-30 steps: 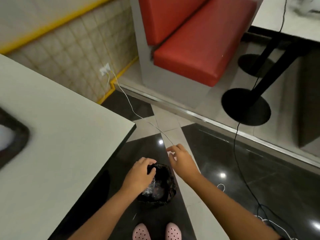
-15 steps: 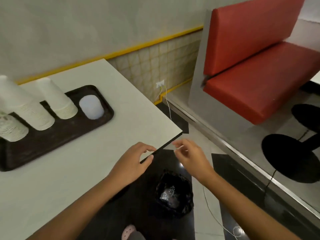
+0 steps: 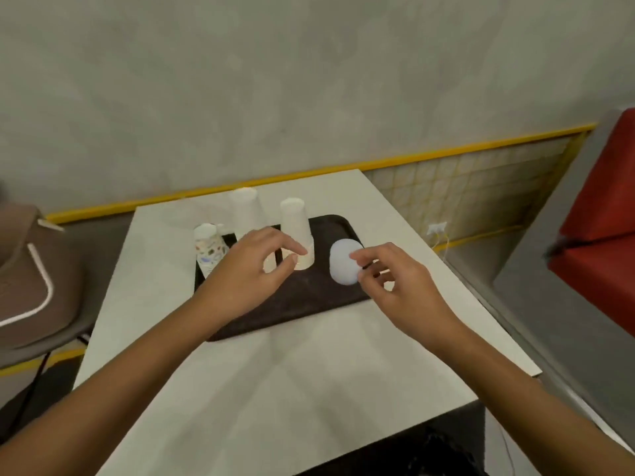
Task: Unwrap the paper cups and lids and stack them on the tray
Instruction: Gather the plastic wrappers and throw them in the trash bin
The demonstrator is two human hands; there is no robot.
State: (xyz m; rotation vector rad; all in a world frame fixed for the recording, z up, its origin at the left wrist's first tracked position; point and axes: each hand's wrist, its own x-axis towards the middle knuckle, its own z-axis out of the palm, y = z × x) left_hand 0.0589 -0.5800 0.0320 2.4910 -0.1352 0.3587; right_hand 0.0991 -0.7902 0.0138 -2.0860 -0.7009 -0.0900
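Both grips have swung from the desk's (image 3: 275, 389) corner to above the dark tray (image 3: 309, 304). Left grip (image 3: 254, 269) hangs released, fingers loosely curled, in front of a white cup stack (image 3: 297, 231). Right grip (image 3: 395, 283) hovers beside the lid stack (image 3: 343, 266), thumb near fingertips; whether it pinches anything, I cannot tell. Cups and lids stand on the tray.

Dim, flat light with a greenish-grey cast. Faint soft shadows lie on the table (image 3: 309, 389) toward 6 o'clock. Everything is slightly motion-blurred, the cups (image 3: 296, 231) washed-out, and the edges at 3 and 9 o'clock bend.
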